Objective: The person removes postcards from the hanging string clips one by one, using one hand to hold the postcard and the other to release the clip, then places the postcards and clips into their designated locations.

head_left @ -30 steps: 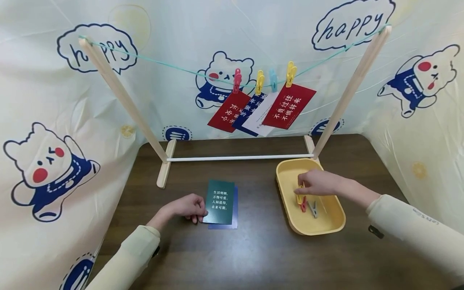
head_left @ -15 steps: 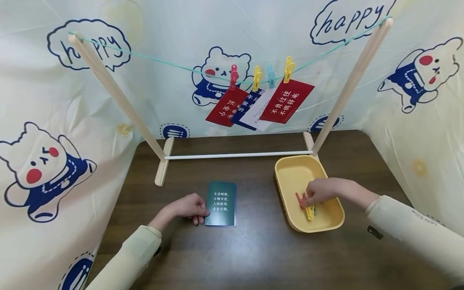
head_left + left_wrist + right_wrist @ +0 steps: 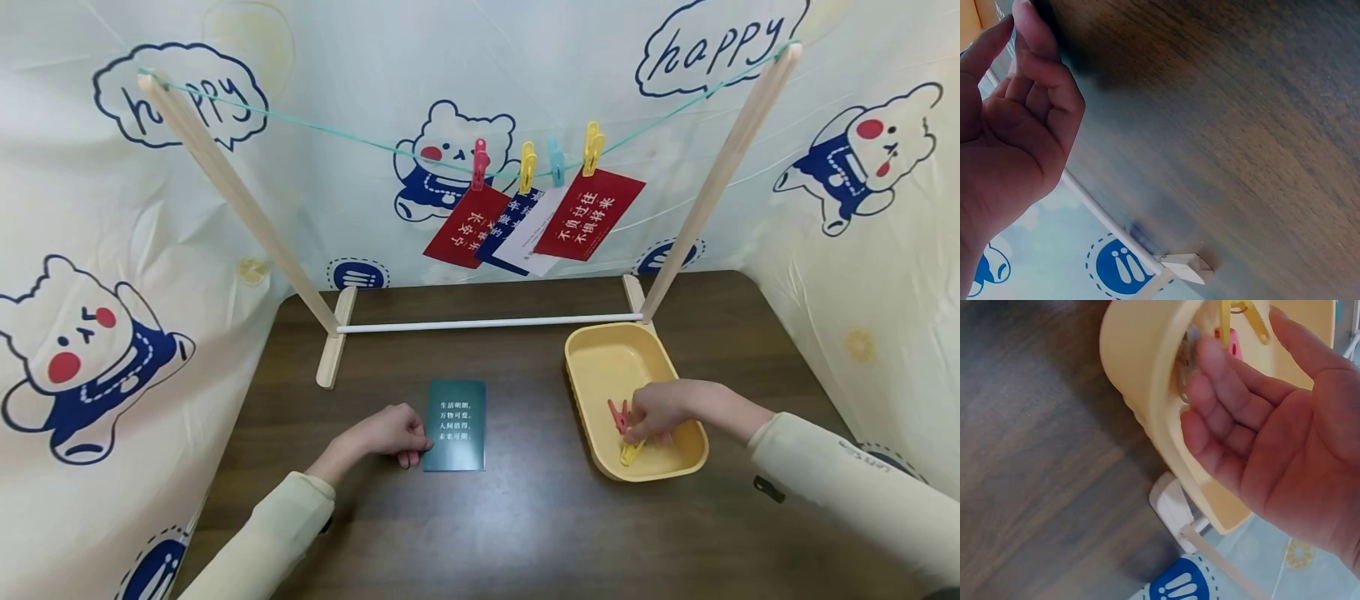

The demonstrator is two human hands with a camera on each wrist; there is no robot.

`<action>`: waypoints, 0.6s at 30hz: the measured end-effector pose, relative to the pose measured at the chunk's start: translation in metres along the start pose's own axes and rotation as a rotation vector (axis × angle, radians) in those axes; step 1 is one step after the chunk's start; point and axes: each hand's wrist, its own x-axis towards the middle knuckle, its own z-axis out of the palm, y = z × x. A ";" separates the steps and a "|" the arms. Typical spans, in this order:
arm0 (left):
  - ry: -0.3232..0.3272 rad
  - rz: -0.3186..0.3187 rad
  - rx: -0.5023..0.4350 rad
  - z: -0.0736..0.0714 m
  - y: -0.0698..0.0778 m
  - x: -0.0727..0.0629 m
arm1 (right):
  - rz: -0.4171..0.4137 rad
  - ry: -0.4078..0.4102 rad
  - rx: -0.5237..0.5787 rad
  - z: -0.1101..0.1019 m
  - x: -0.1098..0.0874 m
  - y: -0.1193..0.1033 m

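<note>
My left hand (image 3: 392, 432) pinches the left edge of a dark green card (image 3: 455, 425) with white writing, lying on the table. In the left wrist view the thumb and forefinger of that hand (image 3: 1022, 125) meet at their tips. Over at the right, my right hand (image 3: 662, 408) reaches into a yellow tray (image 3: 581, 392). A red clothespin (image 3: 618, 415) and a yellow clothespin (image 3: 632, 452) lie by its fingertips. The right wrist view has thumb and fingers apart, with the yellow clothespin (image 3: 1225, 325) near the forefinger and a grey clothespin (image 3: 1184, 369) behind the fingers.
Behind stands a wooden frame (image 3: 240, 200) with a green string (image 3: 330, 129). Cards such as a red card (image 3: 588, 215) hang there from several clothespins, among them a blue clothespin (image 3: 556, 162). A white rod (image 3: 487, 322) joins the frame's feet.
A blue card that stuck out under the green one no longer shows; their edges now line up. My right hand has shifted among the clothespins in the tray, moving the yellow one.
</note>
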 end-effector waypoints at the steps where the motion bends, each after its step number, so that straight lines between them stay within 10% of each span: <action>1: 0.001 0.001 0.002 0.000 0.000 0.000 | 0.008 -0.001 -0.003 -0.001 0.000 -0.001; 18: 0.198 -0.106 0.162 -0.001 0.009 -0.005 | -0.148 0.149 -0.037 -0.020 0.006 -0.030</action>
